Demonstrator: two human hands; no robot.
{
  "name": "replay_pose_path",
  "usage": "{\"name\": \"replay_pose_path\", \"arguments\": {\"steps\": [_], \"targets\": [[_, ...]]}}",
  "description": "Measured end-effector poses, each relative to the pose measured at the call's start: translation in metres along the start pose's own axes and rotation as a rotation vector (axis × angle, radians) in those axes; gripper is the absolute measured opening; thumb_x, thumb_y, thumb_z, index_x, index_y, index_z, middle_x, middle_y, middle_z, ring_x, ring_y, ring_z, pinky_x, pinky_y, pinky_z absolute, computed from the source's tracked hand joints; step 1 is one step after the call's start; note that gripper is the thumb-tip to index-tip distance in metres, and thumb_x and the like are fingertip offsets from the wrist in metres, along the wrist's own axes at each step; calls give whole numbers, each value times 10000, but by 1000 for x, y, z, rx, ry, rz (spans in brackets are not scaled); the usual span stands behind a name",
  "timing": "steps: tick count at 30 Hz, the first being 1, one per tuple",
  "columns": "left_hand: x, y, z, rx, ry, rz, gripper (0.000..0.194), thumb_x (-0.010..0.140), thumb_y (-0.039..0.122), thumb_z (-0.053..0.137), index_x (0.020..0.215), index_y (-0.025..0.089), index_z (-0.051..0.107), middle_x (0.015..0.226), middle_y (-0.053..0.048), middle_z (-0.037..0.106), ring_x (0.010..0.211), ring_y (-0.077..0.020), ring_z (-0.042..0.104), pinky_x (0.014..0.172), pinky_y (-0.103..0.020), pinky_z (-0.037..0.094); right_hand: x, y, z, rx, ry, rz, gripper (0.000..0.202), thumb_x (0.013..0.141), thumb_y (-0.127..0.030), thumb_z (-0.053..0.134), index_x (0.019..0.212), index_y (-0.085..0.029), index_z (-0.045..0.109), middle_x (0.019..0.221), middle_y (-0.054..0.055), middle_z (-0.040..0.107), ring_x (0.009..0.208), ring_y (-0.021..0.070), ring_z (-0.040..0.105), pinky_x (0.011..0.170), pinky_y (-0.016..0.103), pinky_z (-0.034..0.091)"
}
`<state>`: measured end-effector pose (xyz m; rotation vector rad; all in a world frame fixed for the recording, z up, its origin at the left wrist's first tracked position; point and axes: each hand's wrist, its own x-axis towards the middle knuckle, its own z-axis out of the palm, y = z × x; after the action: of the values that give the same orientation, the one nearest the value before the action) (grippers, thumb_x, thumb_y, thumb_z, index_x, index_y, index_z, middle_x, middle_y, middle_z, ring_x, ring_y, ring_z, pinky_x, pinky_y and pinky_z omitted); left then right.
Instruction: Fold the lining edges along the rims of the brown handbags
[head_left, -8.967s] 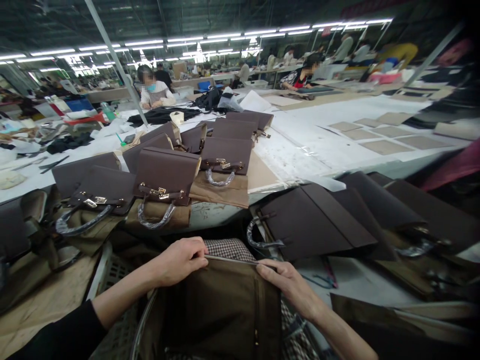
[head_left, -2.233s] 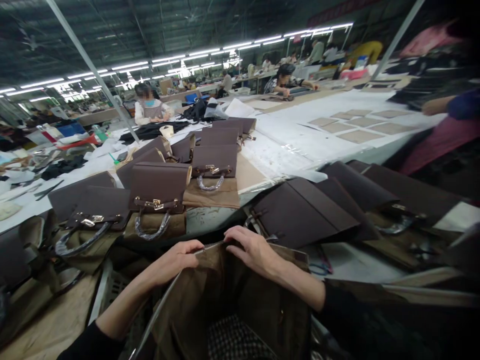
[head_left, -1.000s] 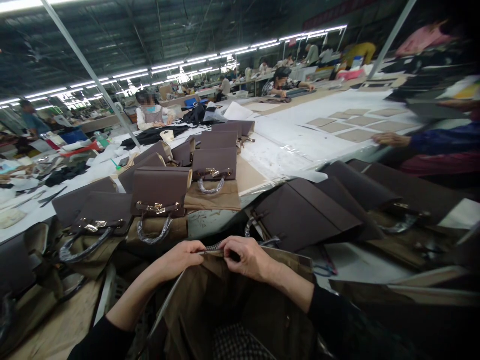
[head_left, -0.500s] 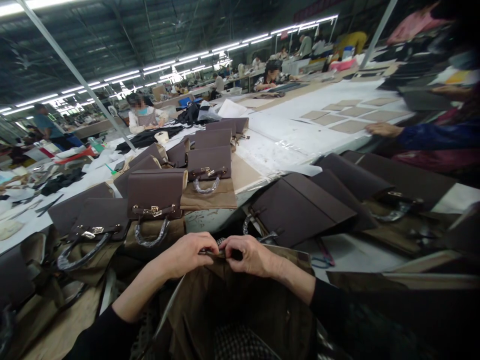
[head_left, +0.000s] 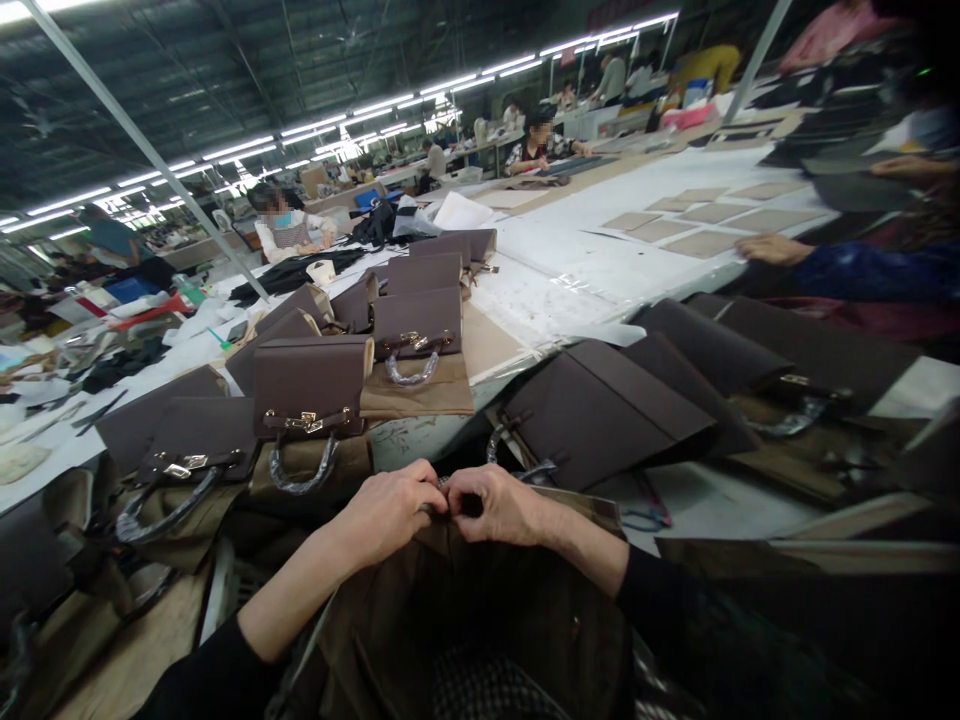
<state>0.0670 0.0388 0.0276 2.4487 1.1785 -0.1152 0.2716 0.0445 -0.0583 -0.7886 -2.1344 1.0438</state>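
Observation:
Both of my hands meet at the top edge of a brown fabric bag lining (head_left: 517,590), spread open in front of me. My left hand (head_left: 394,510) pinches the edge between thumb and fingers. Right beside it, my right hand (head_left: 495,505) grips the same edge, its thumb and index finger curled into a ring. The lining hangs down below both hands, and its inside is dark. Just beyond my hands lies a dark brown handbag (head_left: 600,410) on its side. To the left, another brown handbag (head_left: 311,385) shows a gold clasp and a plastic-wrapped handle.
Several more brown handbags (head_left: 416,320) stand along the white table (head_left: 555,270). Flat tan panels (head_left: 701,243) lie at the far right, where a co-worker's hand (head_left: 772,248) rests. A pink-and-blue tool (head_left: 652,510), perhaps scissors, lies right of my hands. Other people sit farther back.
My left hand has rolled over, its fingers closing down nearer to the right hand on the edge. The right hand stays nearly in place.

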Motion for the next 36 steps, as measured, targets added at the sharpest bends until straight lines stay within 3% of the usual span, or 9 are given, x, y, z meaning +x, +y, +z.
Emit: {"name": "replay_pose_path", "arguments": {"steps": [9, 18, 26, 36], "targets": [[2, 2, 3, 17, -3, 2, 230, 835, 177, 570, 996, 294, 686, 1229, 0, 572, 915, -207, 637, 814, -320, 448, 7, 6, -14, 144, -136, 55, 110, 657, -109, 641, 747, -166, 668, 727, -37, 656, 657, 125, 575, 652, 226, 454], [5, 1, 5, 4, 1, 17, 166, 870, 256, 574, 987, 292, 687, 1254, -1, 565, 919, -212, 635, 803, -330, 453, 4, 8, -19, 239, -175, 31, 80, 694, -111, 655, 744, -169, 630, 819, -24, 658, 754, 138, 596, 716, 242, 457], [3, -11, 10, -173, 78, 24, 105, 853, 214, 603, 817, 249, 695, 1178, 11, 601, 980, -189, 607, 874, -292, 437, -5, -10, -15, -57, -9, 56, 313, 715, -87, 654, 985, -211, 553, 934, -4, 617, 820, 161, 569, 732, 273, 446], [-1, -17, 14, -444, 71, 46, 56, 789, 157, 684, 769, 202, 710, 1048, -3, 623, 986, -154, 602, 901, -252, 428, -13, -10, -6, -217, -11, -24, 123, 867, -134, 599, 956, -215, 576, 1037, 37, 586, 929, 176, 581, 838, 301, 463]]}}
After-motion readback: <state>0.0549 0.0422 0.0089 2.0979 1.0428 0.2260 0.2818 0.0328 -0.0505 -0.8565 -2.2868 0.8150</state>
